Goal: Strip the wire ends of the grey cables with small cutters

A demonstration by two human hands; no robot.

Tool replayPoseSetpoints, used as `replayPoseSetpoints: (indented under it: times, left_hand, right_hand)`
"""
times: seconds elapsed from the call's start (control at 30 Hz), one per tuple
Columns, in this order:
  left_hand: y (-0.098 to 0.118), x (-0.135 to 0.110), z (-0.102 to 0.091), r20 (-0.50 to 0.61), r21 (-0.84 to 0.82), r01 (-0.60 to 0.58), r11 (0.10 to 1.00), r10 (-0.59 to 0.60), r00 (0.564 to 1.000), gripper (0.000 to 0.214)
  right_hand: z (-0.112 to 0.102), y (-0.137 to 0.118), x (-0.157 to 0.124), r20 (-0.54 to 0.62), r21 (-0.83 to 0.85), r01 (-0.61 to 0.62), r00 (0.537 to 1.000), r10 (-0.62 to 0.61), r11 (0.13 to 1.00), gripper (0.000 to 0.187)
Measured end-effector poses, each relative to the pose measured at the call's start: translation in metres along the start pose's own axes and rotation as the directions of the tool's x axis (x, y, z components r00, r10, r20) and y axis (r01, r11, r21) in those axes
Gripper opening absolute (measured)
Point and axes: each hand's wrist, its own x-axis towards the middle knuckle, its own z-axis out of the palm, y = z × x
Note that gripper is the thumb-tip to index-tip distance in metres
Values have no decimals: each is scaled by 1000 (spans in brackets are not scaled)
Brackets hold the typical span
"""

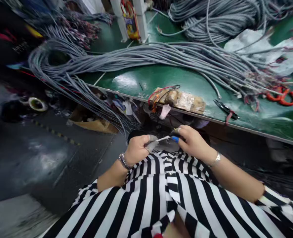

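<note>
Just off the bench's front edge, my left hand [141, 146] pinches a grey cable whose whitish stripped end [162, 138] points to the right. My right hand [189, 140] is closed at that end, thumb and fingers pressed together on the thin strands. Grey coverings wrap some fingertips on both hands, and a blue one sits on a right fingertip. Whether a small part is also between the right fingers is too small to tell. Beyond my hands, a tape-wrapped wooden block [183, 100] with red and black wires lies along the bench edge.
Across the green bench [136, 81] runs a long bundle of grey cables [141, 56], drooping over its left edge. Black pliers [226, 109] and orange-handled scissors [284, 96] lie at right. Coiled cable [218, 19] sits behind. A cardboard box [94, 124] is below at left.
</note>
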Motion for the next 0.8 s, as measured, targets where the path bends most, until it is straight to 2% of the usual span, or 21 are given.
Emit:
replayPoseSetpoints:
  times: [0.2,0.33,0.4,0.47,0.53,0.57,0.6,0.67,0.73,0.8]
  left_hand:
    - [1,-2,0,-11,-2,-38,999,38,999,16]
    - [0,-1,1,-5,41,-77,996,78,997,14]
    - [0,-1,2,-13,45,-91,995,92,996,13]
    - [1,-2,1,-3,52,-107,993,107,994,14]
    - [2,-2,0,29,71,-134,988,132,991,14]
    - [2,-2,-1,44,79,-146,986,143,989,14]
    - [3,-2,-1,53,84,-151,985,147,988,14]
    - [4,-1,-2,44,77,-126,989,123,991,13]
    - [5,-1,-2,24,48,-66,997,65,998,12]
    - [6,0,0,17,11,-7,1000,6,1000,10]
  right_hand:
    - [-9,0,-3,-3,11,14,1000,-14,1000,15]
    - [-7,3,-5,-16,164,-27,999,30,986,16]
    - [0,4,-6,8,348,-94,995,98,933,18]
    - [9,4,-6,67,526,-189,981,181,830,20]
    - [16,3,-6,114,617,-262,963,245,742,20]
    - [18,2,-6,114,626,-271,959,258,732,19]
    - [18,1,-6,92,612,-253,964,250,749,19]
    - [16,-1,-7,-3,511,-136,987,159,849,17]
    - [12,-2,-9,-98,331,57,995,-26,942,14]
    - [9,-3,-10,-146,161,216,970,-194,963,13]
